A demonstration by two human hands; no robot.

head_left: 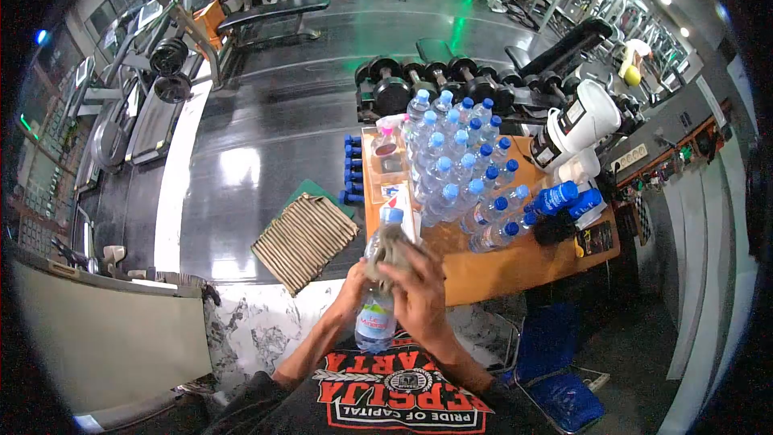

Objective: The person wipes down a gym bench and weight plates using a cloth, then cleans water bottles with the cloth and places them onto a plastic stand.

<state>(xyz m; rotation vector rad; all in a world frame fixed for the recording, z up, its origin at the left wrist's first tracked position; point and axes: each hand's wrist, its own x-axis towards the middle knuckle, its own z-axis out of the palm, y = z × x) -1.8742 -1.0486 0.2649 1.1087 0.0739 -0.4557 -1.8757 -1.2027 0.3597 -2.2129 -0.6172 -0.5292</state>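
Observation:
A clear plastic water bottle (375, 324) with a light blue cap is held upright in front of my chest. My left hand (352, 288) wraps around the bottle's middle from the left side. In my right hand (419, 286) is a grey-brown cloth (390, 251), pressed against the upper part of the bottle. The cloth and fingers hide part of the bottle's neck and shoulder. Just beyond my hands, several capped water bottles (451, 165) stand in rows on a wooden table (475, 274).
White buckets (588, 117), blue pouches (555, 197) and a pink-topped bottle (386, 141) share the table. A rack of dumbbells (390, 89) is behind it. Left of it lies a striped folded mat (306, 240). A blue chair (555, 370) stands at the lower right.

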